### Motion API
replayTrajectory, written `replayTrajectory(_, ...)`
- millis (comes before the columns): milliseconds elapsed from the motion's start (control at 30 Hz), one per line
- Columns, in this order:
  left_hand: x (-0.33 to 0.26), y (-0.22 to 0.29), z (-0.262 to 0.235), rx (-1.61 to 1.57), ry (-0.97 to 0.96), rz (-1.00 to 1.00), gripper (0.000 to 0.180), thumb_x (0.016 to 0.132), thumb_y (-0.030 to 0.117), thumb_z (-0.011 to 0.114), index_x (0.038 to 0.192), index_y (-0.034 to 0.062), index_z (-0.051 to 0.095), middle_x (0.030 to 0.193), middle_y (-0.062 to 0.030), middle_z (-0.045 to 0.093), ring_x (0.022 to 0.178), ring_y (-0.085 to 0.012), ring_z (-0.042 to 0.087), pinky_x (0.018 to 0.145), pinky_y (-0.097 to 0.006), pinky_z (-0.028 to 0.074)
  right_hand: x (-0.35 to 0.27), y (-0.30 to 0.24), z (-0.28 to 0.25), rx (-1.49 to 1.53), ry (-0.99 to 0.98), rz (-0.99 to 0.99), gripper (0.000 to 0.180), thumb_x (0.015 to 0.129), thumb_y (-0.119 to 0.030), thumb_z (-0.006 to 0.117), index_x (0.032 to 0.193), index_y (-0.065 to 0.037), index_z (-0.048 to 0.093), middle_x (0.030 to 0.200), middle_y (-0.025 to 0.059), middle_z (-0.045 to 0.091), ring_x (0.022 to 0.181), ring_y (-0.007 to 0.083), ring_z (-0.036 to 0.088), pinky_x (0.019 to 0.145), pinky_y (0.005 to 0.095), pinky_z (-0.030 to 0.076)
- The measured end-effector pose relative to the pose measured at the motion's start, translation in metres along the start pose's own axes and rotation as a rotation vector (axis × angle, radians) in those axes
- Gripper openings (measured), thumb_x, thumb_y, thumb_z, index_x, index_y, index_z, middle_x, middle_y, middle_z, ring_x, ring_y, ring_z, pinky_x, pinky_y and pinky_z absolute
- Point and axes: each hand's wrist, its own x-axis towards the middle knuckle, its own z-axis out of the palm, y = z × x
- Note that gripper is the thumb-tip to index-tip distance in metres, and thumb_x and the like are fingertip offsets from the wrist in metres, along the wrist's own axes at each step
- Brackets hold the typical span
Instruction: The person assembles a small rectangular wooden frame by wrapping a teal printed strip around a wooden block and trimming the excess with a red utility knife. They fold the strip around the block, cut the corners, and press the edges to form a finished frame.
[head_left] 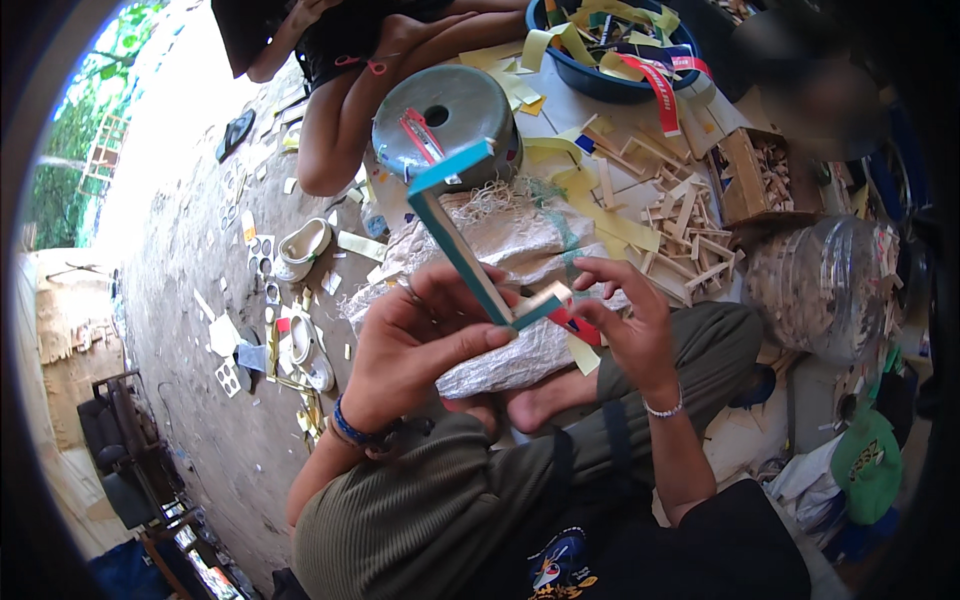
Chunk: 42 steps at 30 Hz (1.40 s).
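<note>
My left hand (405,345) is closed on a U-shaped frame (456,240) of thin wood with teal covering on its outer faces. The thumb presses near its lower corner, and the long side slants up to the far left. At the frame's short near end, my right hand (625,315) has its fingers bent and apart. A red and blue strip (577,327) shows just below that end, beside my right thumb; whether it is attached to the frame I cannot tell. Under my hands a white woven sack (470,375) lies in front of my bare feet.
A round grey-green stool (480,95) bears a red stapler (421,136). Behind it sits a person (335,130) near red-handled scissors (376,68). To the right are a blue basin (590,82) of paper strips, piled wooden sticks (690,215), a box (738,190) and a clear jug (800,290).
</note>
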Motion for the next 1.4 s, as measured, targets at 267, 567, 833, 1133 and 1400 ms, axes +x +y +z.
replayTrajectory(267,-0.009,0.009,-0.018,0.184,0.277,0.193,0.042,0.088,-0.009,0.071,0.128,-0.0056,0.057,0.117,-0.0179,0.070,0.110,-0.0213,0.068,0.096,-0.033,0.056,-0.057,0.120,0.041,-0.665,-0.308,0.185,0.040,0.081,-0.035,0.079,0.108,-0.008,0.066,0.098,0.0116,0.065,0.089,0.0346,0.066,0.076,0.0444,0.050)
replayTrajectory(567,-0.008,0.003,-0.021,0.155,0.199,0.293,0.050,0.087,-0.012,0.069,0.133,-0.0057,0.049,0.118,-0.0229,0.069,0.113,-0.0262,0.067,0.096,-0.037,0.057,-0.067,0.115,0.047,-0.530,-0.261,0.241,0.033,0.084,-0.023,0.072,0.110,-0.004,0.063,0.100,0.0142,0.065,0.090,0.0335,0.065,0.078,0.0448,0.051)
replayTrajectory(833,-0.010,0.005,-0.013,0.706,0.126,0.597,0.049,0.074,-0.011,0.083,0.115,-0.0043,0.057,0.107,-0.0178,0.068,0.107,-0.0294,0.069,0.091,-0.041,0.060,-0.043,-0.021,0.004,0.095,0.117,0.257,0.044,0.089,-0.013,0.063,0.130,0.003,0.057,0.099,0.0128,0.055,0.074,0.0207,0.056,0.067,0.0311,0.050)
replayTrajectory(1133,-0.016,0.012,-0.006,0.955,0.106,0.593,0.045,0.074,0.005,0.088,0.109,0.0040,0.060,0.100,-0.0158,0.075,0.095,-0.0262,0.074,0.083,-0.036,0.059,-0.035,-0.074,0.001,0.197,-0.208,-0.052,0.049,0.086,-0.010,0.067,0.134,0.003,0.060,0.105,0.0153,0.061,0.085,0.0227,0.063,0.073,0.0328,0.054)
replayTrajectory(1400,-0.015,0.018,-0.004,1.123,0.084,0.667,0.033,0.080,0.009,0.078,0.111,0.0066,0.069,0.101,-0.0121,0.075,0.090,-0.0240,0.075,0.080,-0.034,0.061,-0.039,-0.067,-0.002,0.154,-0.265,-0.040,0.048,0.088,-0.012,0.067,0.132,0.005,0.060,0.099,0.0158,0.063,0.084,0.0240,0.062,0.073,0.0338,0.054)
